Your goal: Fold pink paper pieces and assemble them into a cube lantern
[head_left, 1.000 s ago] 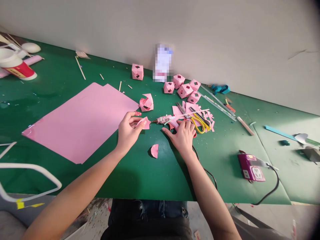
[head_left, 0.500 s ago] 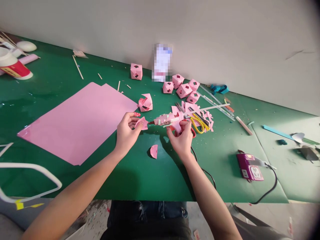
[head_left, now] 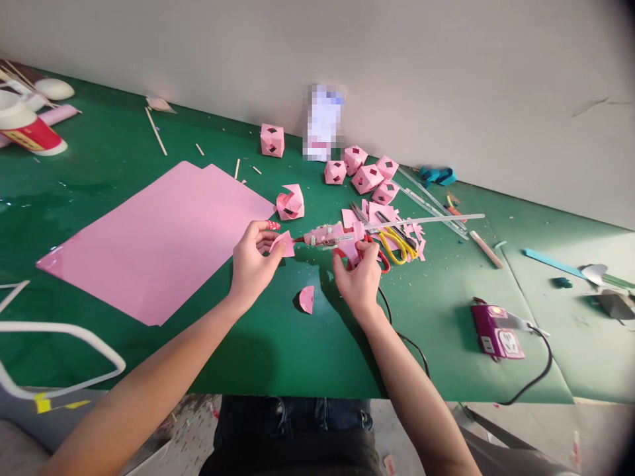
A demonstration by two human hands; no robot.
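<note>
"Pink paper piece: where is it resting?"

"The left hand is pinching it; the right hand is gripping a glue gun, which is pointing at the piece's edge, contact unclear."

"And how far along is everything looking?"

"Just beyond the left hand, one paper shape is showing loose flaps, so I'm judging it unfinished. Farther beyond the hands, six closed shapes are sitting, seemingly done."

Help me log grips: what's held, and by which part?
Left hand: small pink paper piece, pinched at its left side. Right hand: glue gun, by its handle.
</note>
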